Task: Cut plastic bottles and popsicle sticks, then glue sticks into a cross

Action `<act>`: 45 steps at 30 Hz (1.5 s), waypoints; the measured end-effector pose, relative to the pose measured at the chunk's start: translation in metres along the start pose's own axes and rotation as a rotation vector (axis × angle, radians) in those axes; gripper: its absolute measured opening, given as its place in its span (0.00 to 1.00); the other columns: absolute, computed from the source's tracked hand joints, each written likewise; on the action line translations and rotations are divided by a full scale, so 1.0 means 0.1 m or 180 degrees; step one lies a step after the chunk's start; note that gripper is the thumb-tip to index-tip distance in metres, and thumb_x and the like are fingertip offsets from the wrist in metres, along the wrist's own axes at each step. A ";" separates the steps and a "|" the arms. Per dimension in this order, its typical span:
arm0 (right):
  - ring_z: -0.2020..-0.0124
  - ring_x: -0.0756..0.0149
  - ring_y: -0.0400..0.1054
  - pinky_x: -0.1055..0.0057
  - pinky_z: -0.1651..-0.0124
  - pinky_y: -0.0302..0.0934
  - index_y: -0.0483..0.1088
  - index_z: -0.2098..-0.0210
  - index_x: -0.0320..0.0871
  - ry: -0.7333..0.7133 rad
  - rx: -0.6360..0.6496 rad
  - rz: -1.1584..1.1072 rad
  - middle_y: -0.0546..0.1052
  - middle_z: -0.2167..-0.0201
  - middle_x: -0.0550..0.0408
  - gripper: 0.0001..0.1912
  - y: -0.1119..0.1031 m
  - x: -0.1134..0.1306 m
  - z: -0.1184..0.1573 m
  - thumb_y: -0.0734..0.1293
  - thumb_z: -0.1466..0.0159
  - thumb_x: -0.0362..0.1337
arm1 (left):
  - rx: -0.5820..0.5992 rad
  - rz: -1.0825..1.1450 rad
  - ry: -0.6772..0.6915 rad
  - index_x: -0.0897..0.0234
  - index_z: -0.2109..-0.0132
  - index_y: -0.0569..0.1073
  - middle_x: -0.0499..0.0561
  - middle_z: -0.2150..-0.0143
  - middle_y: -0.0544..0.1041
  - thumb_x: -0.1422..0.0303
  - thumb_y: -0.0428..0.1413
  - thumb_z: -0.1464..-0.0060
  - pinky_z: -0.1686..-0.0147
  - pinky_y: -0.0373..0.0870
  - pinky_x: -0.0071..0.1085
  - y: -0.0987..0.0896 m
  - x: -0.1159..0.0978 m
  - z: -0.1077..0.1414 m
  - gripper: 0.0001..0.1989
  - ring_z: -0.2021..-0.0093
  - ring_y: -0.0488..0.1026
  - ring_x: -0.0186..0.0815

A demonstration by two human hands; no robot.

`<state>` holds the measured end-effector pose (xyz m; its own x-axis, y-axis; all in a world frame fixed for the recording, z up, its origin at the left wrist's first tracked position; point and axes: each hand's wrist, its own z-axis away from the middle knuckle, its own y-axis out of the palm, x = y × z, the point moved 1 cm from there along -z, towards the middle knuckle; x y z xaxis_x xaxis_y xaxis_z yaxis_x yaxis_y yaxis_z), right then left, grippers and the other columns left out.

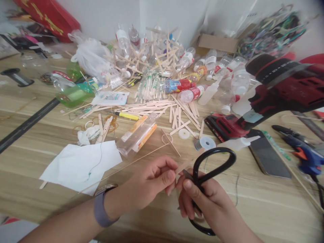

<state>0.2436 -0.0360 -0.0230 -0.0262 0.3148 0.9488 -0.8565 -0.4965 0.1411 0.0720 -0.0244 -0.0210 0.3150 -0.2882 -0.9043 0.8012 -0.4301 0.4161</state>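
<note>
My left hand [155, 180], with a watch on a purple band [102, 206] at its wrist, pinches a flat wooden craft stick [184, 165]. Beside it, my right hand [202, 195] is closed round a pair of black-handled scissors [215, 165], one handle loop pointing up and the other down. The scissor blades are mostly hidden by my fingers and lie close to the stick; whether they touch it I cannot tell. Just beyond my hands are a spool of wire [207, 143], a white ring [184, 134] and a clear plastic bottle [136, 135].
A red cordless power tool [278, 87] stands at the right, near a phone [269, 155] and a blue glue gun [308, 158]. White paper [83, 165] lies at the left. Loose craft sticks [146, 107], a yellow-handled tool [128, 116] and several bottles crowd the back.
</note>
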 end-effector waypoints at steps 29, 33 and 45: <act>0.76 0.64 0.73 0.68 0.77 0.58 0.71 0.58 0.40 -0.2347 -0.1372 0.5121 0.79 0.73 0.53 0.21 -0.11 0.12 0.00 0.48 0.26 0.30 | -0.1211 -0.3291 0.0202 0.63 0.61 0.70 0.48 0.67 0.74 0.65 0.44 0.32 0.66 0.66 0.32 0.08 -0.09 0.13 0.13 0.67 0.70 0.35; 0.75 0.63 0.73 0.68 0.76 0.58 0.71 0.58 0.41 -0.2287 -0.1388 0.5139 0.79 0.72 0.54 0.18 -0.11 0.10 -0.01 0.51 0.28 0.27 | -0.1145 -0.3447 0.0263 0.63 0.61 0.71 0.49 0.65 0.76 0.69 0.47 0.34 0.64 0.68 0.33 0.10 -0.11 0.13 0.10 0.65 0.72 0.36; 0.75 0.66 0.72 0.69 0.75 0.56 0.70 0.58 0.42 -0.2247 -0.1413 0.5273 0.80 0.71 0.55 0.17 -0.12 0.06 -0.03 0.53 0.34 0.22 | -0.1008 -0.3803 0.0274 0.64 0.57 0.74 0.52 0.61 0.79 0.73 0.48 0.36 0.60 0.72 0.36 0.10 -0.10 0.14 0.09 0.60 0.75 0.40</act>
<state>0.2526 -0.0260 -0.0200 -0.7816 -0.6229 -0.0329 -0.2422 0.3516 -0.9043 0.0693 -0.0378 -0.0067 -0.6747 0.2048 -0.7091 0.6928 -0.1554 -0.7041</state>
